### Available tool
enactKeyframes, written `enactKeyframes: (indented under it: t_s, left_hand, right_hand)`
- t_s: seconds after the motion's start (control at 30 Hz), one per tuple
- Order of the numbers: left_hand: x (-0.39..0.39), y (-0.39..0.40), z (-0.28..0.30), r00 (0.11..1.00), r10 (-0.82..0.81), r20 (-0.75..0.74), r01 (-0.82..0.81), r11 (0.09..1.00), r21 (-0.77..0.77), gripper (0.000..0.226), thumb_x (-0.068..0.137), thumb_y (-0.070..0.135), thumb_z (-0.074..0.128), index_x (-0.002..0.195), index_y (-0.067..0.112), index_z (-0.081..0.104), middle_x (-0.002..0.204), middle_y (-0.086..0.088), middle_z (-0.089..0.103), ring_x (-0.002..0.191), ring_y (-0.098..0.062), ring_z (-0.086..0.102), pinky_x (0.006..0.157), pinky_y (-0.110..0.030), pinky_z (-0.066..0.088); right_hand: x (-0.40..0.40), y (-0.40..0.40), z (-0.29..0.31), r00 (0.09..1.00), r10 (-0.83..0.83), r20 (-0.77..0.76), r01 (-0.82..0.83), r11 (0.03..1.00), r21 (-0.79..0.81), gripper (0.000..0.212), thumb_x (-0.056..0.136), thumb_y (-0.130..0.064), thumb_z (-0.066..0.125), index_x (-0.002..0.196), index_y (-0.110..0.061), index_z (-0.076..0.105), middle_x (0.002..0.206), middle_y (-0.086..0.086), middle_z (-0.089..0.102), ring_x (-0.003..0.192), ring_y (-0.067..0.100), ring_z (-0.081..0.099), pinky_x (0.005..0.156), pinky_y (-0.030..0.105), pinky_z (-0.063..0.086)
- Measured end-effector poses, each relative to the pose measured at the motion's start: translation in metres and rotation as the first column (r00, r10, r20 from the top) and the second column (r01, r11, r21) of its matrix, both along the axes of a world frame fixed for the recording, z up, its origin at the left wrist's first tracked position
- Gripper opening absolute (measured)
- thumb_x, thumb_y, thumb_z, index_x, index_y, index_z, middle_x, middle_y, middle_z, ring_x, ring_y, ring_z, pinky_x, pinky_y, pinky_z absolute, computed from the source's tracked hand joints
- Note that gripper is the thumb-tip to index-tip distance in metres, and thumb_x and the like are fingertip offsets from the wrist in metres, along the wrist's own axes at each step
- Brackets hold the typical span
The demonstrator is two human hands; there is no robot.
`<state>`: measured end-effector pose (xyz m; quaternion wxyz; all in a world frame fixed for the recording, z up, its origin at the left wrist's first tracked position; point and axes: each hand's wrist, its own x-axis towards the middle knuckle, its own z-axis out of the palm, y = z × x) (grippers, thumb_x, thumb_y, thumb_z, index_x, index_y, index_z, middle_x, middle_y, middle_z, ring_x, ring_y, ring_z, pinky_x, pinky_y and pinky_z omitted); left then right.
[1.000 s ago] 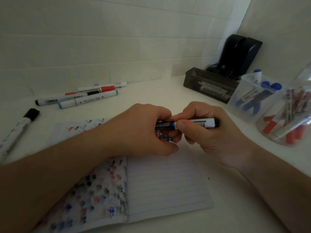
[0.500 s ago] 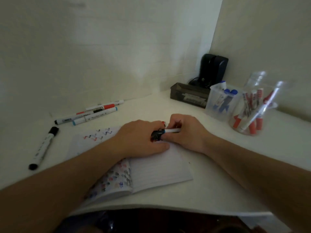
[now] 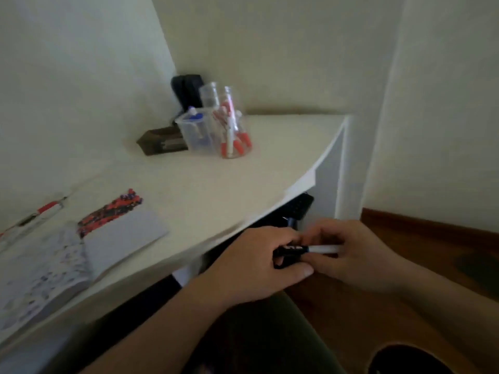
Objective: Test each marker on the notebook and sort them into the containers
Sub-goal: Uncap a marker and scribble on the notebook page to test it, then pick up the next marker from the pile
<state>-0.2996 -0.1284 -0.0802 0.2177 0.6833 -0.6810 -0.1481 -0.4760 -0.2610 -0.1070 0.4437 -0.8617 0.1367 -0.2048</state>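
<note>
Since the earlier frame the view has swung right and both hands have come off the notebook (image 3: 121,238), so the marker (image 3: 310,250) I am working now sits below the desk edge (image 3: 302,182), over the lap rather than over the page. My left hand (image 3: 259,268) curls round the dark end, which I take to be the cap, and my right hand (image 3: 353,255) pinches the white barrel; the two hands touch around it. I judge the step to be pulling the cap off or pressing it back on, and the blur leaves that unclear. To do it well I would keep the barrel level, pull or push straight along its length without twisting, and keep the tip away from fingers and clothing. Then I would bring it back up over the open notebook, or to the containers: the cup of blue markers (image 3: 195,132) and the jar of red markers (image 3: 233,133) stand together at the back of the desk, well apart from my hands. More loose markers (image 3: 40,215) lie just beyond the notebook.
</note>
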Motion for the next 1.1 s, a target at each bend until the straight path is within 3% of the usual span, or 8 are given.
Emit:
enactKeyframes:
  t_s: [0.13,0.27,0.47,0.57,0.73,0.87,1.03,1.1]
  left_hand:
    - [-0.085,-0.055,-0.09,0.987,-0.127,-0.1,0.152,0.937,0.314,0.03,0.092,0.058,0.063,0.118,0.043,0.065,0.102,0.019,0.058,0.09,0.001,0.056,0.082,-0.029,0.051]
    - [-0.151,-0.088,-0.174,0.967,-0.248,-0.055,0.23,0.761,0.607,0.047,0.095,0.054,0.061,0.14,0.046,0.053,0.138,0.01,0.042,0.126,-0.016,0.046,0.104,-0.038,0.046]
    - [-0.198,-0.079,-0.228,0.868,-0.494,-0.052,0.339,0.513,0.788,0.042,0.102,0.042,0.055,0.143,0.037,0.049,0.148,-0.001,0.038,0.127,-0.027,0.047,0.101,-0.046,0.048]
    - [-0.198,-0.076,-0.233,0.856,-0.517,-0.013,0.322,0.512,0.796,0.041,0.103,0.04,0.054,0.144,0.036,0.048,0.149,-0.001,0.039,0.127,-0.027,0.048,0.1,-0.045,0.049]
    - [-0.177,-0.078,-0.211,0.938,-0.337,-0.081,0.296,0.655,0.695,0.039,0.1,0.042,0.059,0.138,0.041,0.053,0.141,0.005,0.045,0.122,-0.019,0.051,0.101,-0.043,0.05]
    - [-0.136,-0.081,-0.154,0.976,-0.193,-0.097,0.214,0.821,0.53,0.042,0.094,0.047,0.065,0.134,0.049,0.053,0.13,0.02,0.049,0.118,-0.002,0.05,0.102,-0.033,0.049]
    - [-0.051,-0.062,-0.026,0.997,-0.072,-0.018,0.075,0.962,0.262,0.038,0.093,0.049,0.067,0.129,0.052,0.057,0.111,0.026,0.058,0.097,0.006,0.059,0.087,-0.022,0.054]
    - [-0.012,-0.045,0.026,1.0,-0.004,0.027,0.0,0.99,0.14,0.035,0.092,0.048,0.069,0.126,0.048,0.063,0.104,0.023,0.064,0.09,0.004,0.062,0.078,-0.018,0.053]
  right_hand:
    - [-0.108,-0.007,-0.099,0.963,-0.227,-0.143,0.249,0.955,0.163,0.013,0.089,-0.019,0.078,0.089,-0.027,0.067,0.085,-0.005,0.067,0.072,0.01,0.064,0.064,0.025,0.053]
    - [-0.194,0.011,-0.223,0.845,-0.332,-0.418,0.477,0.823,0.31,0.012,0.094,-0.03,0.072,0.088,-0.03,0.062,0.081,0.003,0.063,0.062,0.015,0.055,0.057,0.031,0.045]
    - [-0.244,0.058,-0.367,0.582,-0.098,-0.807,0.591,0.732,0.338,0.009,0.099,-0.031,0.051,0.105,-0.033,0.056,0.102,0.003,0.064,0.085,0.022,0.062,0.069,0.037,0.046]
    - [-0.241,0.064,-0.388,0.558,0.033,-0.829,0.512,0.773,0.375,0.02,0.099,-0.037,0.054,0.119,-0.036,0.053,0.114,0.0,0.064,0.097,0.025,0.063,0.08,0.039,0.049]
    - [-0.198,0.043,-0.311,0.714,-0.063,-0.697,0.463,0.789,0.403,0.01,0.098,-0.039,0.062,0.108,-0.036,0.06,0.094,-0.012,0.062,0.079,0.003,0.06,0.067,0.02,0.046]
    - [-0.154,0.014,-0.214,0.884,-0.133,-0.449,0.352,0.82,0.451,0.017,0.094,-0.036,0.069,0.111,-0.038,0.068,0.099,-0.006,0.071,0.086,0.012,0.069,0.079,0.034,0.06]
    - [-0.067,-0.014,-0.086,0.973,-0.131,-0.191,0.181,0.945,0.272,0.015,0.095,-0.031,0.072,0.11,-0.035,0.071,0.102,-0.002,0.073,0.092,0.018,0.071,0.085,0.042,0.06]
    - [-0.021,-0.019,-0.039,0.982,-0.095,-0.165,0.117,0.985,0.129,0.012,0.096,-0.033,0.07,0.106,-0.041,0.07,0.096,-0.008,0.071,0.083,0.014,0.068,0.077,0.033,0.058]
